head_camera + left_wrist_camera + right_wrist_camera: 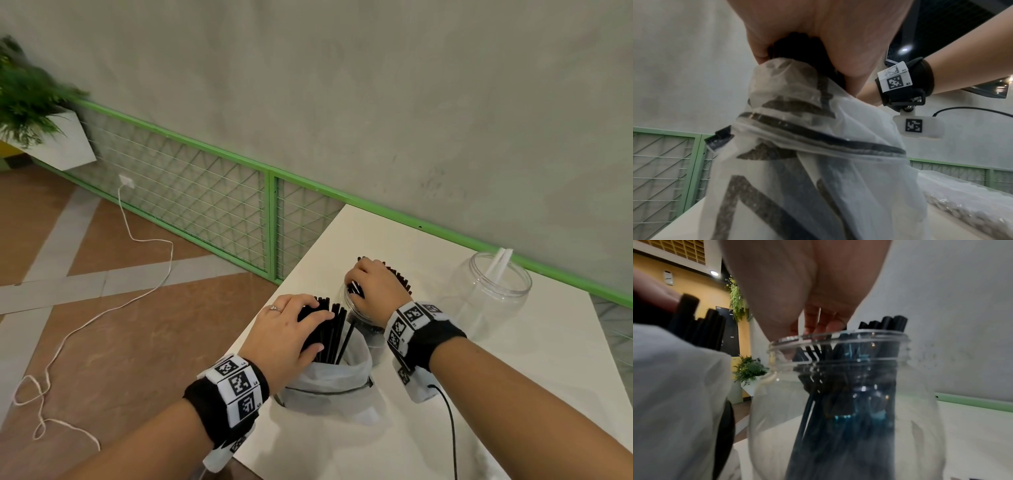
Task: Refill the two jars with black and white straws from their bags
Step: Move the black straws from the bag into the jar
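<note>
Her left hand point(291, 329) gripped thin, stiff black plastic straws point(329, 329) in the limp translucent bag point(342, 380); her right hand point(371, 284) pinched some into the clear jar point(838, 394). Light and slippery, they seemed best bunched mid-length.

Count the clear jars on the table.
2. One jar holds black straws beneath the right hand; the other jar, farther right, holds white straws. None seem hidden.

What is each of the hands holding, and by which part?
Left hand: black straws in the bag, gripped near their tops. Right hand: straws held by their tops in the jar.
</note>
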A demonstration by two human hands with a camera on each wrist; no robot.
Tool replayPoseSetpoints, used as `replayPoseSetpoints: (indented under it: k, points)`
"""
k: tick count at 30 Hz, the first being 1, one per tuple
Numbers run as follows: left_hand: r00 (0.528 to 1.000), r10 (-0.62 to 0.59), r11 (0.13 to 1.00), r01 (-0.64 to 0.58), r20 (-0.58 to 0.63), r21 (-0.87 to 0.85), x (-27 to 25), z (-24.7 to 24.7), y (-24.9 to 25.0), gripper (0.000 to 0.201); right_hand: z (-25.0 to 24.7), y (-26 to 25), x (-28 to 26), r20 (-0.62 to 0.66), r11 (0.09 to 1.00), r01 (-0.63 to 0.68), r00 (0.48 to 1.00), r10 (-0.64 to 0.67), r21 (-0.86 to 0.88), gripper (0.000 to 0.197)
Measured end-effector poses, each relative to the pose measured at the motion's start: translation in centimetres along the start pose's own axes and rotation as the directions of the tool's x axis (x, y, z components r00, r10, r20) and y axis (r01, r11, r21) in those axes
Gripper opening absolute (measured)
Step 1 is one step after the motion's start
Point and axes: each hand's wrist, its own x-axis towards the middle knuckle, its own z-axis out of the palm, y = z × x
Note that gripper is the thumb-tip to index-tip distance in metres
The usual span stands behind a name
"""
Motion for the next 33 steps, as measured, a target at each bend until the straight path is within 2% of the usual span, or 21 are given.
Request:
replayPoseSetpoints:
  k: [5,12,17,20,22,25,27,30,33]
  points:
    - [1.000,0.003,1.000,-0.003,-0.012,-0.002,-0.1,0.0,0.0,0.053,-0.3,0.1,0.7,0.029,0.995,0.044,0.999,-0.041,-0.090,0.015]
    - [1.000,-0.009,1.000,0.009,0.002,-0.010,-0.3,-0.1,-0.1,0.050,-0.6,-0.1,1.2,0.072,0.997,-0.025,0.997,0.021,0.067,0.005]
    - [1.000,-0.005,1.000,0.005,-0.007,-0.010,-0.3,-0.1,-0.3,0.049,-2.6,0.5,1.6,-0.005,0.958,-0.158,0.987,0.164,0.238,0.006]
    - [1.000,-0.009,1.000,0.008,-0.003,-0.009,-0.3,-0.1,-0.5,0.049,-4.4,2.0,1.7,-0.093,0.885,-0.269,0.941,0.326,0.380,0.010]
    - [1.000,-0.013,1.000,0.013,0.001,-0.001,-0.3,-0.2,-0.5,0.049,-4.6,2.9,1.7,-0.094,0.861,-0.313,0.921,0.378,0.400,0.013]
    - [1.000,-0.017,1.000,0.017,0.008,-0.001,-0.3,-0.2,-0.5,0.049,-3.8,3.3,1.1,-0.068,0.883,-0.300,0.936,0.345,0.361,0.031]
    - [1.000,-0.015,1.000,0.015,0.007,-0.003,-0.4,-0.2,-0.5,0.049,-3.1,3.5,0.5,-0.130,0.911,-0.262,0.940,0.316,0.319,0.040]
    - [1.000,-0.008,1.000,0.008,0.004,-0.003,-0.4,-0.2,-0.5,0.050,-2.9,3.4,-0.9,-0.262,0.910,-0.218,0.911,0.319,0.353,0.036]
    - [1.000,-0.004,1.000,0.004,-0.002,-0.005,-0.3,-0.2,-0.4,0.050,-2.4,2.8,-2.5,-0.287,0.915,-0.173,0.914,0.287,0.365,0.030]
